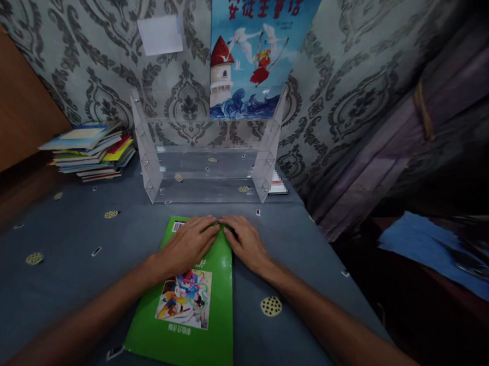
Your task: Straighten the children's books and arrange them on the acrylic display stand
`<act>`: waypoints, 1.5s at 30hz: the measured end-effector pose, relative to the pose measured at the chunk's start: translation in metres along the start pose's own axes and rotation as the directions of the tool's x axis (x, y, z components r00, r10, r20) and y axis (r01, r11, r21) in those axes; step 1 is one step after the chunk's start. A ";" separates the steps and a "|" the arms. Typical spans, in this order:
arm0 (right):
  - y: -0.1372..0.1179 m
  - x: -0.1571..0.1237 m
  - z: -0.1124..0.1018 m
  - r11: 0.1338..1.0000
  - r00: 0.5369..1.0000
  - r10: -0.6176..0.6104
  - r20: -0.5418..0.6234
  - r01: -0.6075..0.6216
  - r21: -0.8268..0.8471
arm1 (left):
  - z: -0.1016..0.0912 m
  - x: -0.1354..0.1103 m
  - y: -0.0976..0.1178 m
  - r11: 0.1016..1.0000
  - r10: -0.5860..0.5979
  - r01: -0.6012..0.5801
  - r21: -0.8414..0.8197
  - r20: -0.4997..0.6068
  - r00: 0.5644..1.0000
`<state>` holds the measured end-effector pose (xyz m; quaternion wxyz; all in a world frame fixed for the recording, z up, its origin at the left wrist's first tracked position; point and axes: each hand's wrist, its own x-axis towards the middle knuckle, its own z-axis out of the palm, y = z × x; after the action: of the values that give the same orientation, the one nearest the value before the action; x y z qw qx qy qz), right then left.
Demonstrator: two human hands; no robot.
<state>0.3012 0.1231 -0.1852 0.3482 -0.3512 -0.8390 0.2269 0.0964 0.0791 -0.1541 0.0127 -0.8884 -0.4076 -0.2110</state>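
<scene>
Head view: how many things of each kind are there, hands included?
Single picture books: 2, the green picture book lying flat and the blue picture book upright
Stack of books: 1, number inside unclear
Clear acrylic rack: 1
Paper note on the wall: 1
Hands: 2, left hand and right hand, both flat on the green one
Total: 7

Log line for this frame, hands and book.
left hand: palm down on green book far edge | right hand: fingertips at same edge | book flat on table | clear rack behind holds blue book
</scene>
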 end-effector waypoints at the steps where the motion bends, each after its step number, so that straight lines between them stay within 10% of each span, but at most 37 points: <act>1: 0.000 0.000 0.000 1.000 1.000 -0.002 0.005 0.002 -0.004 | 0.000 0.000 0.001 1.000 0.004 -0.004 0.009 0.000 1.000; 32: -0.014 0.004 -0.011 0.977 0.998 0.041 0.047 -0.030 -0.210 | -0.016 -0.016 -0.035 0.988 -0.141 0.140 0.063 0.006 0.990; 45: -0.001 0.005 -0.008 0.986 0.998 0.057 -0.012 -0.058 -0.159 | -0.031 -0.027 0.091 0.990 0.072 -0.107 0.097 0.310 0.948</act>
<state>0.3041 0.1273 -0.1768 0.3154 -0.4029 -0.8427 0.1676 0.1356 -0.0071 -0.1229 0.0090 -0.9258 -0.3749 -0.0470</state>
